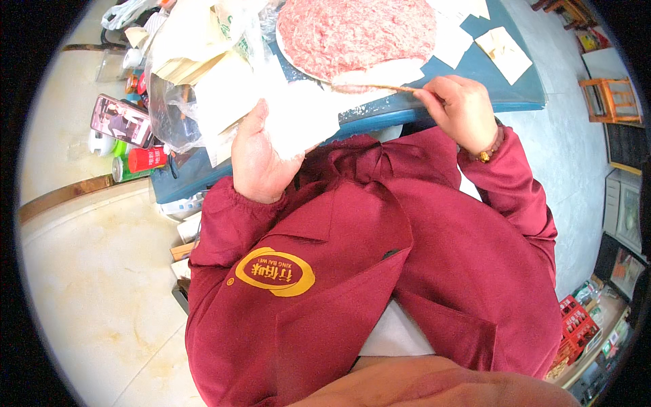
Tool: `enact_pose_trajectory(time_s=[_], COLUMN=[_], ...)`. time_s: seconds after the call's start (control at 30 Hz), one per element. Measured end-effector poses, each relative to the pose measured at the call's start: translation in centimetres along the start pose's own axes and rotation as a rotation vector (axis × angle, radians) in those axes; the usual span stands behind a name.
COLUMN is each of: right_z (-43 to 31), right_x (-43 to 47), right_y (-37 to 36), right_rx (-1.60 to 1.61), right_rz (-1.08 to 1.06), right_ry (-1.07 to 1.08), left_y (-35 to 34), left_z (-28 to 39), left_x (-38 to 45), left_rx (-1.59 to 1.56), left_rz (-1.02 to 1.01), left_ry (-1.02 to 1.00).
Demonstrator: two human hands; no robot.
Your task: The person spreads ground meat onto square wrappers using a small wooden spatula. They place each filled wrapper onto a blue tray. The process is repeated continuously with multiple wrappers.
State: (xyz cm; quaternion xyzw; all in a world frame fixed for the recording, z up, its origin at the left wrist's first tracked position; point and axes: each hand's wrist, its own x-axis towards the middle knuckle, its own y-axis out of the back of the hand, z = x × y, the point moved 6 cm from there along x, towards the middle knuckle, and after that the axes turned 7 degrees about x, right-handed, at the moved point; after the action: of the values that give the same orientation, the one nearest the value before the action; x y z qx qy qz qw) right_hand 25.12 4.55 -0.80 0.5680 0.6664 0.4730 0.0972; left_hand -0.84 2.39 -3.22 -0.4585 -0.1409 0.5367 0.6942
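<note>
My left hand [267,157] is turned palm up, with a white square dough wrapper [307,114] lying on it. The wrapper is so overexposed that its surface detail is lost. Between its thumb and fingers my right hand [455,112] pinches a thin wooden stick [394,88], which points left. A smear of pink meat sits around the stick's far end, above the wrapper's upper edge. Beyond both hands, a big mound of pink minced meat [356,35] fills a round white dish [292,63].
A stack of dough wrappers [190,68] and clear plastic bags [175,114] crowd the left of the blue table [376,119]. Farther left stand a phone [119,119] and a red-lidded container [147,159]. At the right lies a folded dough piece [503,53]. A wooden stool [610,99] stands beyond.
</note>
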Motion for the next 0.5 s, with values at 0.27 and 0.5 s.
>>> enact_pose_trajectory(time_s=[0.27, 0.5], right_z=[-6.6, -1.9], right_x=[-0.6, -0.3], right_y=[-1.9, -3.7], right_rx=[0.08, 0.649], right_rz=[0.21, 0.104], right_ry=[0.317, -0.296], left_y=[-1.5, -2.2], left_z=[1.4, -0.2], left_x=[2.5, 2.7], left_rx=[-0.177, -0.221], left_rz=[-0.263, -0.354], left_ry=[-0.112, -0.037])
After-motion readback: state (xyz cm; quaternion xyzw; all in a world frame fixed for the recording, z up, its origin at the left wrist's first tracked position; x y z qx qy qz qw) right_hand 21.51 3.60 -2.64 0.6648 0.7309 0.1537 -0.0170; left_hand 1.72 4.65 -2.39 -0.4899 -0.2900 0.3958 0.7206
